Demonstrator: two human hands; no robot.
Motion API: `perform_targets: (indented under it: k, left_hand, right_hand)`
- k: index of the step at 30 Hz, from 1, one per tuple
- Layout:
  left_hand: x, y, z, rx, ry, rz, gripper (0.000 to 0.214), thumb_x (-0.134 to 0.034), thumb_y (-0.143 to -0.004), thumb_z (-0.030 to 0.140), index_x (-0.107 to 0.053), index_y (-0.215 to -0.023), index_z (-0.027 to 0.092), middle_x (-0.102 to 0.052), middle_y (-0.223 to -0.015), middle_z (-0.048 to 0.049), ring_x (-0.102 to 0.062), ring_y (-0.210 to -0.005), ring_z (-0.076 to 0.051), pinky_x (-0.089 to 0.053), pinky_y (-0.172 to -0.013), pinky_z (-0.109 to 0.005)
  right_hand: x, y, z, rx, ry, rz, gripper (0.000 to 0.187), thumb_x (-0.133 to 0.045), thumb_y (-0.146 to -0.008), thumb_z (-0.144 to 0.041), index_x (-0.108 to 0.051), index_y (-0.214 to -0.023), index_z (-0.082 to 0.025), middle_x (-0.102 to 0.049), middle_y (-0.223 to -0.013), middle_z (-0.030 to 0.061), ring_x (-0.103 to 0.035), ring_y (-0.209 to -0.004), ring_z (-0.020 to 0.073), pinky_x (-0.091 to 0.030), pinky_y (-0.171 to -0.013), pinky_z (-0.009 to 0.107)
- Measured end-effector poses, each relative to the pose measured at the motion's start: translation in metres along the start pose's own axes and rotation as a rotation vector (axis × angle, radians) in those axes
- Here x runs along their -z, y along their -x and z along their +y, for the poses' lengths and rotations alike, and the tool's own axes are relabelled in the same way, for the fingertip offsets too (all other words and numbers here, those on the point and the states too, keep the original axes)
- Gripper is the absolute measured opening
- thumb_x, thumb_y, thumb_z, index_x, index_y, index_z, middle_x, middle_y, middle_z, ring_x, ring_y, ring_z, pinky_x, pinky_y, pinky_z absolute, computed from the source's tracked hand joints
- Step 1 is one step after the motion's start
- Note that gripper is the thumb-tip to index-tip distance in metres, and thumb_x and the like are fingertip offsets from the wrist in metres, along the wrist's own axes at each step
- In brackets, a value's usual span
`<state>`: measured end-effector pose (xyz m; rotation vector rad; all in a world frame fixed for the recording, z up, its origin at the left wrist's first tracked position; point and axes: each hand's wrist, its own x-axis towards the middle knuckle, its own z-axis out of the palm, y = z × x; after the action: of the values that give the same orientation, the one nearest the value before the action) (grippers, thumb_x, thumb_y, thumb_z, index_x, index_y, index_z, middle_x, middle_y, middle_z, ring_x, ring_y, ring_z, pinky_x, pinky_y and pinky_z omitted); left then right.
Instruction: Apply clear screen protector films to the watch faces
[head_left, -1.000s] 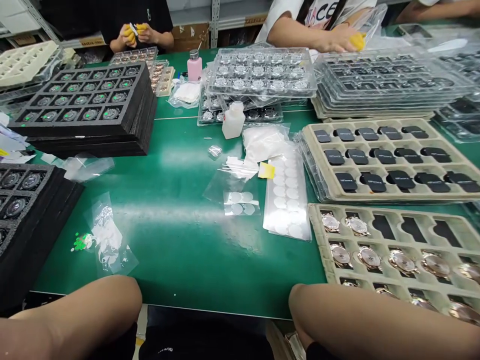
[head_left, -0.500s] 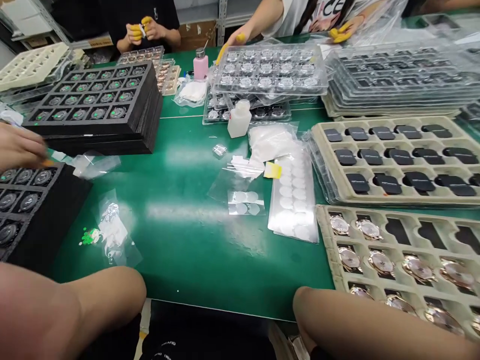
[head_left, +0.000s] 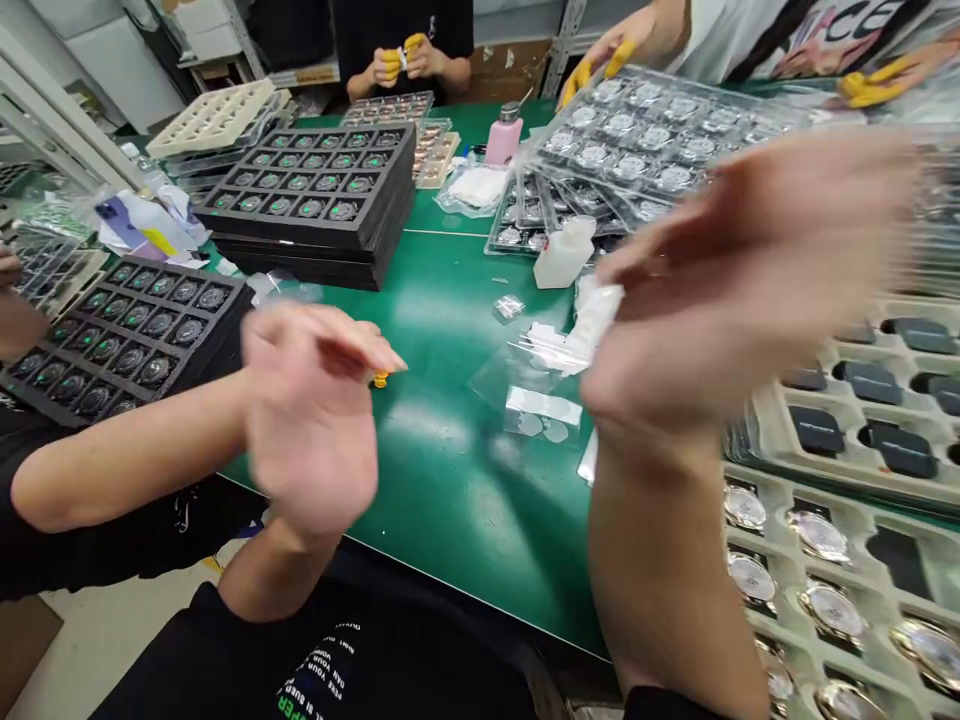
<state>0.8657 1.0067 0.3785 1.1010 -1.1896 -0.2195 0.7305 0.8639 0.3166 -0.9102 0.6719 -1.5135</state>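
Both of the wearer's hands are raised above the green tabletop [head_left: 442,445], open and blurred: the left hand [head_left: 315,420], palm flat and fingers pointing forward, is nearer the wearer than the white bottle [head_left: 564,255] and to its left; the right hand [head_left: 750,290], loosely cupped, is to the bottle's right. Nearest, to the right of the bottle, a beige tray [head_left: 855,503] holds rose-gold-coloured watches [head_left: 817,536], one set in each filled compartment. On the near side of the bottle lies a clear sachet [head_left: 541,405] with round white stickers; a small clear packet [head_left: 508,308] is to the bottle's near left. Well left of the bottle, a co-worker's forearm [head_left: 142,440] reaches behind the left hand, an orange finger cot [head_left: 380,381] just showing; whether the two touch cannot be told. Right of the bottle, another beige tray [head_left: 825,470] carries flat black pieces [head_left: 817,430]. Left of it stand a black foam tray [head_left: 217,345] and a taller foam stack [head_left: 322,265], both with round watch parts in their cells. Just beyond the bottle, clear trays [head_left: 600,183] of round metallic parts are piled askew, with a co-worker's hand [head_left: 630,40] at their far edge. Farther off, left of the bottle, are a pink dispenser bottle [head_left: 504,135] and another co-worker's hands [head_left: 426,60] in yellow finger cots.
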Motion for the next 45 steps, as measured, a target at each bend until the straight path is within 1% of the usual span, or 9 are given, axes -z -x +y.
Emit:
perform_targets:
  k: [4, 9, 14, 17, 21, 24, 27, 33, 45]
  left_hand:
    - [0.032, 0.047, -0.065, -0.070, -0.510, -0.752, 0.007, -0.067, -0.092, 0.031, -0.069, -0.098, 0.028, -0.073, -0.082, -0.0013, -0.069, -0.071, -0.019, -0.057, -0.069, -0.037]
    - [0.087, 0.035, -0.118, -0.027, -1.115, -0.527, 0.024, -0.059, -0.097, 0.028, -0.069, -0.117, 0.020, -0.070, -0.113, -0.0112, -0.069, -0.098, -0.027, -0.054, -0.085, -0.040]
    - [0.095, -0.009, -0.115, 0.094, -1.371, -0.570, 0.029, -0.059, -0.096, 0.025, -0.065, -0.124, 0.022, -0.064, -0.118, -0.0107, -0.067, -0.098, -0.028, -0.050, -0.076, -0.038]
    - [0.075, -0.025, -0.117, 0.054, -1.231, -0.667, 0.020, -0.061, -0.095, 0.025, -0.068, -0.113, 0.026, -0.068, -0.109, -0.0051, -0.066, -0.094, -0.024, -0.049, -0.077, -0.035]
    - [0.018, -0.025, -0.144, 0.022, -0.703, -0.431, 0.017, -0.064, -0.094, 0.034, -0.066, -0.107, 0.023, -0.066, -0.106, -0.0034, -0.062, -0.079, -0.014, -0.049, -0.077, -0.029]
    - [-0.030, -0.006, -0.176, 0.205, -0.235, -0.213, 0.028, -0.061, -0.096, 0.047, -0.061, -0.101, 0.019, -0.063, -0.100, -0.0043, -0.060, -0.078, -0.011, -0.049, -0.071, -0.024]
    - [-0.057, 0.015, -0.198, 0.490, 0.088, -0.219, 0.043, -0.065, -0.089, 0.061, -0.058, -0.097, 0.019, -0.058, -0.085, 0.0000, -0.053, -0.063, -0.009, -0.045, -0.058, -0.023]
    - [-0.054, 0.026, -0.203, 0.719, 0.346, -0.460, 0.057, -0.087, -0.067, 0.060, -0.064, -0.096, 0.016, -0.060, -0.076, 0.0026, -0.053, -0.058, -0.008, -0.046, -0.058, -0.024]
    - [-0.050, 0.018, -0.194, 0.837, 0.447, -0.521, 0.047, -0.091, -0.068, 0.050, -0.061, -0.080, 0.015, -0.056, -0.069, 0.0027, -0.053, -0.061, -0.008, -0.047, -0.061, -0.024]
  right_hand:
    - [-0.034, -0.010, 0.071, -0.020, 0.282, -0.256, 0.004, -0.065, -0.090, -0.020, -0.065, -0.092, -0.023, -0.063, -0.074, -0.0061, -0.059, -0.065, 0.0075, -0.046, -0.063, 0.022]
    - [-0.041, 0.002, 0.154, 0.088, 0.712, -0.549, 0.020, -0.062, -0.092, -0.015, -0.070, -0.110, -0.019, -0.068, -0.098, 0.0043, -0.061, -0.079, 0.0156, -0.050, -0.082, 0.035]
    - [-0.044, 0.025, 0.163, 0.153, 0.771, -0.709, 0.017, -0.069, -0.090, -0.018, -0.073, -0.106, -0.022, -0.063, -0.114, 0.0081, -0.059, -0.105, 0.0236, -0.048, -0.092, 0.037]
    - [-0.047, 0.028, 0.160, 0.147, 0.783, -0.678, 0.001, -0.070, -0.089, -0.018, -0.070, -0.090, -0.019, -0.063, -0.107, 0.0087, -0.057, -0.104, 0.0237, -0.047, -0.094, 0.037]
    - [-0.035, 0.022, 0.157, 0.115, 0.697, -0.520, 0.010, -0.062, -0.093, -0.018, -0.062, -0.083, -0.019, -0.065, -0.095, 0.0061, -0.060, -0.092, 0.0193, -0.048, -0.090, 0.034]
    - [-0.007, 0.020, 0.152, 0.073, 0.553, -0.322, 0.021, -0.051, -0.101, -0.036, -0.057, -0.088, -0.020, -0.065, -0.089, 0.0031, -0.061, -0.075, 0.0142, -0.050, -0.076, 0.029]
    - [0.022, 0.025, 0.146, 0.008, 0.380, -0.141, 0.042, -0.046, -0.099, -0.063, -0.052, -0.094, -0.022, -0.064, -0.086, 0.0016, -0.059, -0.062, 0.0112, -0.047, -0.055, 0.024]
    - [0.042, 0.041, 0.133, -0.090, 0.168, -0.048, 0.050, -0.061, -0.087, -0.071, -0.057, -0.091, -0.021, -0.063, -0.077, -0.0002, -0.059, -0.059, 0.0101, -0.049, -0.051, 0.022]
    - [0.044, 0.045, 0.128, -0.085, 0.188, -0.088, 0.038, -0.070, -0.088, -0.057, -0.062, -0.095, -0.021, -0.065, -0.078, -0.0022, -0.061, -0.058, 0.0097, -0.051, -0.053, 0.024]
